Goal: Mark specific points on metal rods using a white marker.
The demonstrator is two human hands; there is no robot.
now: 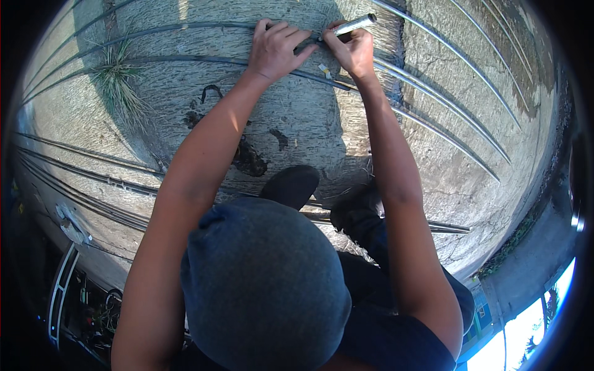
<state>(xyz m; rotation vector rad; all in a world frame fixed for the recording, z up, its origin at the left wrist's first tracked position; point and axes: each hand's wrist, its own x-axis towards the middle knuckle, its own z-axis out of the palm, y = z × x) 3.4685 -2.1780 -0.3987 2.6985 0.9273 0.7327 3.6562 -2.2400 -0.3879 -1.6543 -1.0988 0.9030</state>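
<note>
Several long thin metal rods (204, 59) lie side by side across rough concrete ground, dark on the left and shiny on the right. At the top middle, my left hand (275, 51) grips one rod. Its index finger and thumb reach to the right, with a dark stretch of the rod between them. Close beside it, my right hand (352, 52) pinches a marker pen (356, 25) with a pale barrel and a dark end. The pen slants, its lower tip at or close to the rod near my left fingertips. Whether the tip touches cannot be made out.
A grass tuft (117, 71) grows at the left. More rods (93, 176) lie nearer on the left. A small white-and-yellow piece (325, 71) is just below my hands. My dark shoe (291, 185) stands near dark stains (249, 159). Pale rails (62, 290) rise at lower left.
</note>
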